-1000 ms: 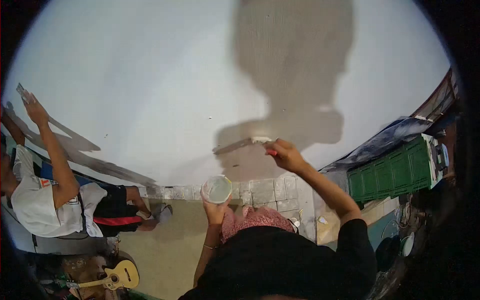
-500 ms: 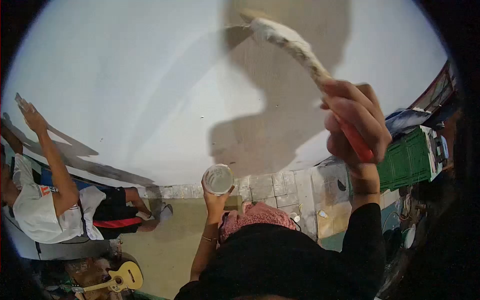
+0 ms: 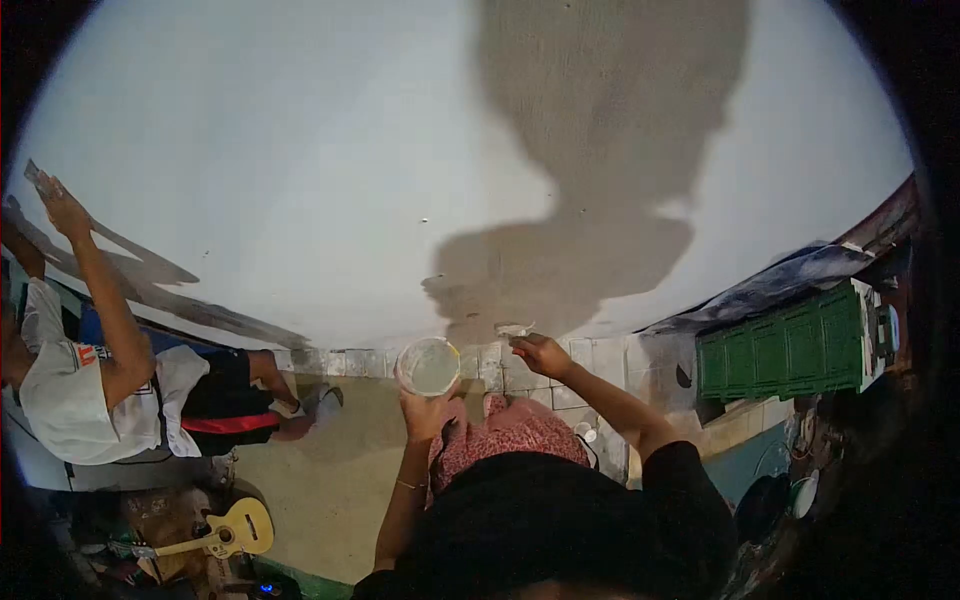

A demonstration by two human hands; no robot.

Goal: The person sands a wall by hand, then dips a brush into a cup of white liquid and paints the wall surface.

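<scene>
My left hand (image 3: pixel 428 408) holds up a small round container of white paint (image 3: pixel 428 366) in front of me. My right hand (image 3: pixel 542 354) grips a paintbrush (image 3: pixel 515 330) whose white bristle end lies against the bottom of the white wall (image 3: pixel 300 170), just above the tiled base. The brush's handle is mostly hidden inside my fist. My shadow falls on the wall above both hands.
At the left another person (image 3: pixel 90 380) in a white shirt reaches an arm up to the wall with a tool. A small yellow guitar (image 3: pixel 222 532) lies on the floor below. A green crate (image 3: pixel 785 345) and a tarp stand at the right.
My right hand has swung the brush down from high near the camera to the wall's lower edge. The paint container stayed nearly in place. The other person's raised arm barely shifted.
</scene>
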